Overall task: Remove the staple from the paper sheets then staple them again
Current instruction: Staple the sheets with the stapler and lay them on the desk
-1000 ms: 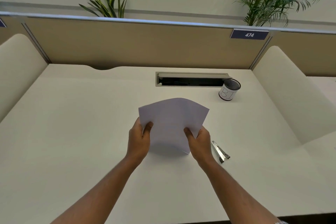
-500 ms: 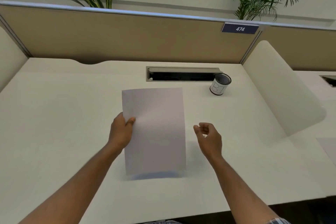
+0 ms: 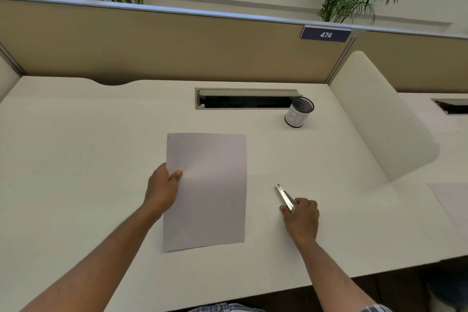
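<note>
The white paper sheets (image 3: 210,190) lie flat in the middle of the desk, long side running away from me. My left hand (image 3: 162,189) pinches their left edge, thumb on top. No staple can be made out on them. To the right of the sheets a small silver stapler (image 3: 285,195) lies on the desk, pointing away and to the left. My right hand (image 3: 301,218) has its fingers closed around the stapler's near end.
A mesh pen cup (image 3: 298,115) with a white label stands at the back right beside an open cable slot (image 3: 245,101). A tan partition (image 3: 152,45) closes the desk's far side, a cream divider (image 3: 379,119) its right side. Another sheet (image 3: 453,200) lies at the far right.
My right hand let go of the sheets, swung right and closed on the stapler. My left hand turned the sheets and laid them flat on the desk.
</note>
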